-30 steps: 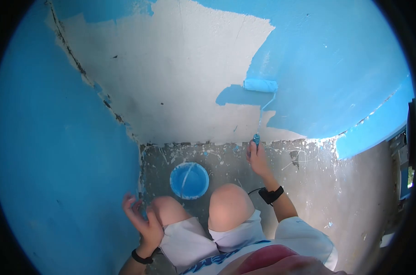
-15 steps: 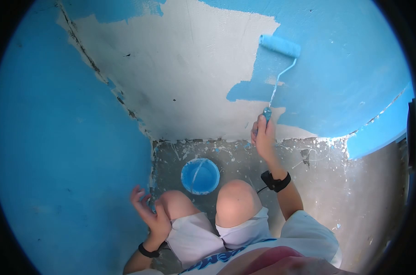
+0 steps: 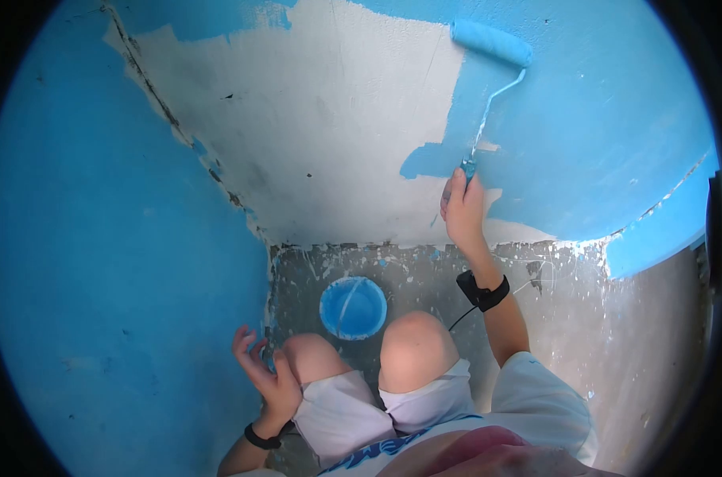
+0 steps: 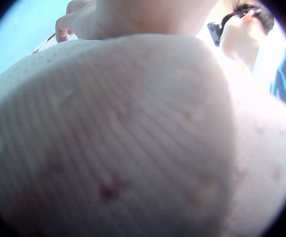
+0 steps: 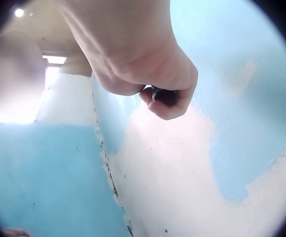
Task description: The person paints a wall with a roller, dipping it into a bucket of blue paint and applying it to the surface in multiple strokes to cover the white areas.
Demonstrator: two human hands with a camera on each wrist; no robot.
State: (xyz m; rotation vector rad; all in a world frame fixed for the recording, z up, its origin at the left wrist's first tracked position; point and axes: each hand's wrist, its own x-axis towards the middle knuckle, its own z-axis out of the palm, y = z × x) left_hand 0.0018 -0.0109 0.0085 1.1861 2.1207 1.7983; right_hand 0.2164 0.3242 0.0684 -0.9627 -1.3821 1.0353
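Note:
My right hand grips the handle of a paint roller. Its blue-coated sleeve lies against the upper wall, along the border between fresh blue paint and a bare white patch. In the right wrist view, fingers curl round the dark handle, and the sleeve is hidden. My left hand rests by the left knee with loosely bent fingers and holds nothing. Most of the left wrist view is filled by skin close to the lens. A bucket of blue paint stands on the floor before the knees.
A blue side wall rises close on the left, meeting the front wall at a cracked corner. The grey floor is spattered with paint. A black band with a cable sits on the right wrist.
The right hand has pushed the roller up the wall, leaving a blue strip along the white patch's right side. The left hand stays by the knee; the head view has shifted slightly.

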